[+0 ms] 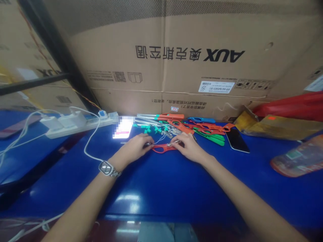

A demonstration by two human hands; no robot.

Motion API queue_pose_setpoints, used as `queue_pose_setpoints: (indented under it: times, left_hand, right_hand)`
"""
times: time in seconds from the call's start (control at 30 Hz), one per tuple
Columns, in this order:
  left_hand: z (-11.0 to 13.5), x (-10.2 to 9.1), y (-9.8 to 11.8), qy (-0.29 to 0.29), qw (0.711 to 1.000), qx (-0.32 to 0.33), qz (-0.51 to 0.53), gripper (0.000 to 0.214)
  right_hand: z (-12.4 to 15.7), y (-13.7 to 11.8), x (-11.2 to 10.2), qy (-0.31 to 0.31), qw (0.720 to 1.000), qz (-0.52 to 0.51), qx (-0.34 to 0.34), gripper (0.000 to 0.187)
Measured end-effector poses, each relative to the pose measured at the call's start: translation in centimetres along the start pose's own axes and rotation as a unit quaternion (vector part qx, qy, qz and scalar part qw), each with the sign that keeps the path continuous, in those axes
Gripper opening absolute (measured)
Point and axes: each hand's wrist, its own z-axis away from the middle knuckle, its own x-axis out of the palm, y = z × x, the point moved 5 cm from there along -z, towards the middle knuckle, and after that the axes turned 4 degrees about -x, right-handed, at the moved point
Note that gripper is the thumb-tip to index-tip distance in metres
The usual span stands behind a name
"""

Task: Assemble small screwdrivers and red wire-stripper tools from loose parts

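An orange lighter handle shell (161, 149) lies on the blue table between my hands. My left hand (136, 148) is closed in a pinch at the shell's left end, around a small dark piece that its fingers mostly hide. My right hand (189, 147) pinches a small silvery part (173, 143) over the right end of the shell. Thin white wires run between the fingertips. Just behind are small green plastic pieces (148, 128), metal tubes and loose wires. Long-necked orange lighters (171, 116) lie farther back, beside red, green and blue handle shells (212, 138).
A lit phone (122, 129) and a white power strip (80, 126) with plugs and cables are on the left. A dark phone (238, 140), an open yellowish box (277, 127) and a clear plastic bottle (297, 157) stand right. A large cardboard carton (161, 74) walls off the back.
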Motion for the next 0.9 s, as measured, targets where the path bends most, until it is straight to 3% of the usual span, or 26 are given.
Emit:
queue_pose_setpoints:
  times: [0.47,0.63,0.8,0.9]
  left_hand:
    - [0.0,0.3,0.1,-0.004,1.000,-0.001,0.002,0.015]
    - [-0.3,0.0,0.2,0.006,1.000,-0.009,-0.002,0.014]
    - [-0.5,0.0,0.0,0.007,1.000,-0.022,-0.018,0.013]
    - [-0.6,0.0,0.2,0.011,1.000,-0.019,-0.021,0.013]
  right_hand:
    - [0.1,0.5,0.4,0.047,0.999,-0.018,-0.013,0.009]
    - [-0.5,0.9,-0.1,0.099,0.993,-0.058,-0.014,0.008]
    - [-0.9,1.4,0.4,0.070,0.998,0.001,0.001,0.006]
    - [-1.6,1.1,0.1,0.087,0.996,0.036,0.006,0.008]
